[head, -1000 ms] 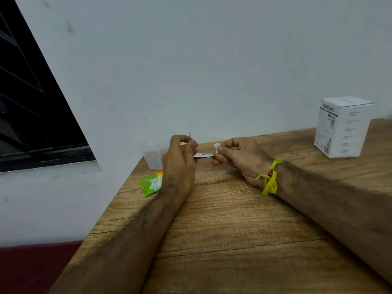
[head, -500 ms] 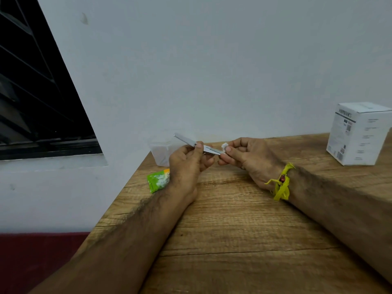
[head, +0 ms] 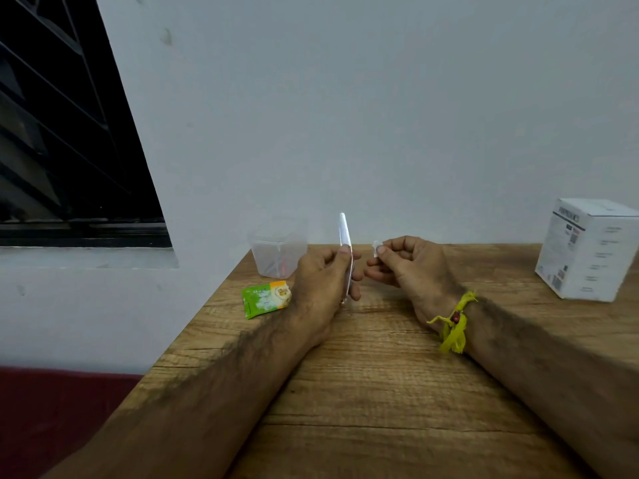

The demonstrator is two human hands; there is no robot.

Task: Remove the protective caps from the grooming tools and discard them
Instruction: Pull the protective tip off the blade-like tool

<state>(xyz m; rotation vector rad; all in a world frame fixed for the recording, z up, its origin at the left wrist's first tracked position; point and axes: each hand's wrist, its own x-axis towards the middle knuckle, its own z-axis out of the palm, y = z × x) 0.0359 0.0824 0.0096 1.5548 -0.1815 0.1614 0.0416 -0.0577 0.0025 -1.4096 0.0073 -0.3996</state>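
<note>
The left hand (head: 326, 276) is curled round a slim, flat silver metal grooming tool (head: 345, 243), thumb pressed on its face, so that the tool stands nearly upright with its far end pointing up against the pale wall; the lower end is hidden in the palm, so which end carried the cap cannot be told. Just to its right, apart from the tool, the right hand (head: 406, 266) pinches a small translucent white plastic cap (head: 376, 245) between thumb and forefinger, the other fingers folded in under it. The cap is clear of the metal, so the pulling-off seems done for this tool, and holding the two apart probably keeps the bare tip away from the fingers. On the far left of the brown wood-grain table (head: 380, 392) stands a clear plastic tub (head: 276, 254) with a few thin items inside, too faint to name; it may be where the tools belong. Near it lies a green and orange sachet (head: 265, 298). A white printed cardboard box (head: 589, 250) sits at the far right. No bin shows, so where the cap should go is unclear.
</note>
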